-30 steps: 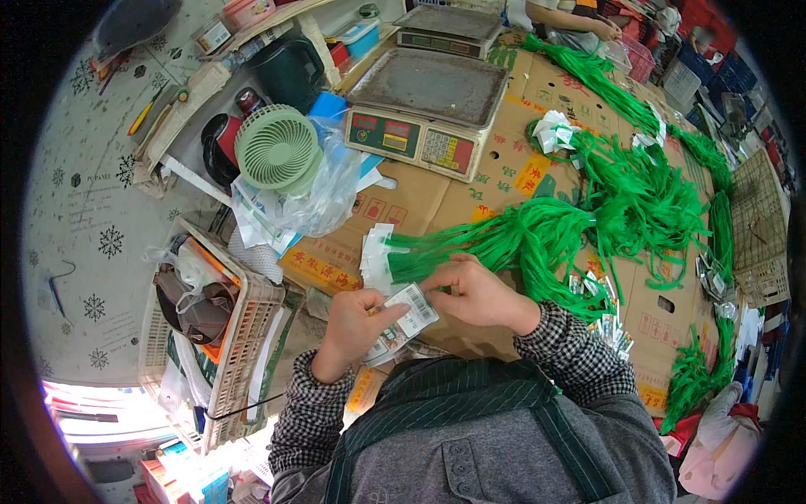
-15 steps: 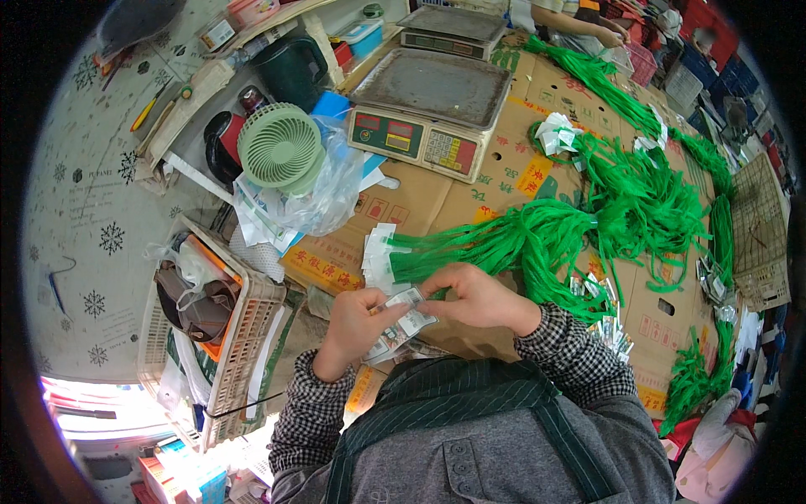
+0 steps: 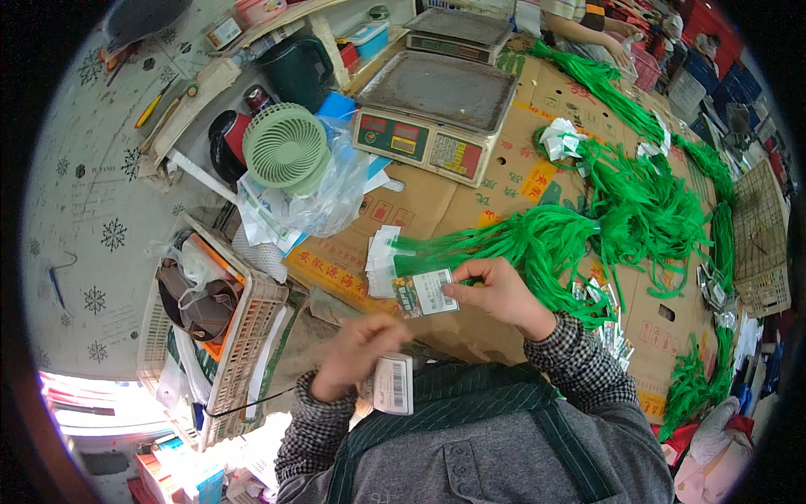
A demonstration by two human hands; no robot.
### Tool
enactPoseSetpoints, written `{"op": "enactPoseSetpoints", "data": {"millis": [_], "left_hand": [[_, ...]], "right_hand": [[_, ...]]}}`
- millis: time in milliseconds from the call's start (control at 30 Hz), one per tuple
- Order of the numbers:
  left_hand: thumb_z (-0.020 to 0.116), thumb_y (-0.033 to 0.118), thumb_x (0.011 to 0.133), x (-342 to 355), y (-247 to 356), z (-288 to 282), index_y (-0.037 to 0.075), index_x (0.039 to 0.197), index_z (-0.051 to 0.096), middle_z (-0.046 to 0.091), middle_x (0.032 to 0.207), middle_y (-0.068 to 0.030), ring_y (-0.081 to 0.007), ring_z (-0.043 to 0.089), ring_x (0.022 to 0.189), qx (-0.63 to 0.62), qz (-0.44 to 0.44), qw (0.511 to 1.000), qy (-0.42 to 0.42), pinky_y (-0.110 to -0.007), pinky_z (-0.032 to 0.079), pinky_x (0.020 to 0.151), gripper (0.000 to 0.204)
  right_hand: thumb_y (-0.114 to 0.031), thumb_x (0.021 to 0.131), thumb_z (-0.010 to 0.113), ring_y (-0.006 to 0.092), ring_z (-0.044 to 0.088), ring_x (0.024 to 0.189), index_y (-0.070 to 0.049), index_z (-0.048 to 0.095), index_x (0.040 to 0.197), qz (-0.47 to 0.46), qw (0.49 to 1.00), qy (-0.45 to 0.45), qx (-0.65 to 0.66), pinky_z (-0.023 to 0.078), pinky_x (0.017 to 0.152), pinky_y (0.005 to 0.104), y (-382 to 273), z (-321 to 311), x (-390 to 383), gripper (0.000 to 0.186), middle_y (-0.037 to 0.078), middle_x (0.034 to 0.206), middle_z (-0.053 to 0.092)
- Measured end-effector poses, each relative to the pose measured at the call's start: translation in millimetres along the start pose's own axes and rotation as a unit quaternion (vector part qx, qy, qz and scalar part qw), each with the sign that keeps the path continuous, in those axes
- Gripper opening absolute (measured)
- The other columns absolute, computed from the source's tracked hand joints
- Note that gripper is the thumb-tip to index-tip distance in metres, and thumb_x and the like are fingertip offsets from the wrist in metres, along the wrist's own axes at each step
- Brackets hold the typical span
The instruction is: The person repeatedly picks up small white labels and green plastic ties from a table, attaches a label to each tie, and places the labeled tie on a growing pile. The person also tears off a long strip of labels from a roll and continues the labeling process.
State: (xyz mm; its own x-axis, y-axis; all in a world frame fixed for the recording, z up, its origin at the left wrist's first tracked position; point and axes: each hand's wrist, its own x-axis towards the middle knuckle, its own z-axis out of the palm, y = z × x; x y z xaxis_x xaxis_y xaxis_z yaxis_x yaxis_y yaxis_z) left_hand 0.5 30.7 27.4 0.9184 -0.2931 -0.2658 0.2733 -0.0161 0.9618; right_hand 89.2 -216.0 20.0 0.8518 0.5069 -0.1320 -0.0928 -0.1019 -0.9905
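Note:
My right hand (image 3: 497,294) pinches one printed label (image 3: 426,292) by its right edge; white with a barcode on one side, it has a dark picture part on the other. Lower and to the left, my left hand (image 3: 359,357) is smeared by motion, its fingers curled over a small stack of barcode labels (image 3: 392,385). Just beyond the single label lies a bundle of green plastic strips (image 3: 537,239), whose white tags (image 3: 382,256) fan out at the left end.
Flattened cardboard (image 3: 428,202) covers the table. A weighing scale (image 3: 437,97) stands at the back, near a green fan (image 3: 284,147) and a plastic bag (image 3: 340,197). A basket (image 3: 252,336) is at left. More green strips (image 3: 655,202) lie right; another person's hand (image 3: 620,52) is far off.
My hands have come apart. The right one has drawn a single label off to the right, while the left has dropped lower with the stack.

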Motion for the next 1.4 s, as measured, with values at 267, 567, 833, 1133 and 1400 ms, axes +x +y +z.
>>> {"op": "enactPoseSetpoints", "data": {"millis": [267, 567, 833, 1133, 1400], "left_hand": [[0.057, 0.003, 0.088, 10.0, 0.8, 36.6, -0.004, 0.121, 0.051, 0.062, 0.098, -0.0081, -0.0035, 0.055, 0.069, 0.09, 0.078, 0.987, 0.107, -0.015, 0.043, 0.057, 0.035], [0.058, 0.001, 0.087, 18.2, -6.8, 41.3, -0.007, 0.107, 0.059, 0.065, 0.092, -0.008, -0.0081, 0.061, 0.075, 0.009, 0.073, 0.988, 0.135, -0.02, 0.049, 0.064, 0.021], [0.059, 0.0, 0.087, 20.0, -14.8, 45.6, -0.007, 0.094, 0.063, 0.066, 0.087, -0.0086, -0.0095, 0.061, 0.073, -0.053, 0.071, 0.983, 0.163, -0.021, 0.05, 0.066, 0.012], [0.059, 0.016, 0.089, 28.4, -33.8, 61.3, -0.004, 0.083, 0.066, 0.062, 0.065, -0.0016, -0.0056, 0.055, 0.061, 0.06, 0.017, 0.998, 0.006, -0.023, 0.043, 0.052, 0.023], [0.061, 0.014, 0.083, -13.0, -1.5, 39.0, 0.0, 0.083, 0.067, 0.065, 0.076, -0.0061, -0.0119, 0.059, 0.066, 0.032, 0.046, 0.996, -0.074, -0.026, 0.046, 0.059, 0.016]], "right_hand": [[-0.01, 0.081, 0.068, 0.0019, 0.05, 0.064, 0.0, 0.066, 0.087, -0.075, 0.996, -0.03, -0.022, 0.04, 0.05, 0.0197, -3.2, 7.8, -6.8, 0.012, 0.0, 0.076, 0.064], [-0.009, 0.081, 0.067, 0.0044, 0.054, 0.07, 0.002, 0.066, 0.089, -0.07, 0.996, -0.056, -0.028, 0.044, 0.06, 0.0217, -5.7, 8.8, -8.4, 0.013, 0.003, 0.08, 0.066], [-0.009, 0.08, 0.068, 0.0074, 0.057, 0.076, 0.0, 0.065, 0.086, -0.027, 0.998, -0.048, -0.02, 0.046, 0.07, 0.0228, -3.4, 15.1, -9.4, 0.011, 0.004, 0.08, 0.065], [-0.005, 0.083, 0.065, 0.0035, 0.054, 0.069, 0.001, 0.064, 0.086, -0.058, 0.997, -0.008, 0.041, 0.044, 0.06, 0.0195, 18.9, 30.6, -10.5, 0.006, 0.0, 0.078, 0.063], [-0.021, 0.084, 0.065, 0.0105, 0.059, 0.066, -0.002, 0.065, 0.082, 0.095, 0.9, -0.35, -0.243, 0.046, 0.059, 0.0267, 16.3, -78.6, -20.3, 0.019, 0.004, 0.076, 0.065]]}}
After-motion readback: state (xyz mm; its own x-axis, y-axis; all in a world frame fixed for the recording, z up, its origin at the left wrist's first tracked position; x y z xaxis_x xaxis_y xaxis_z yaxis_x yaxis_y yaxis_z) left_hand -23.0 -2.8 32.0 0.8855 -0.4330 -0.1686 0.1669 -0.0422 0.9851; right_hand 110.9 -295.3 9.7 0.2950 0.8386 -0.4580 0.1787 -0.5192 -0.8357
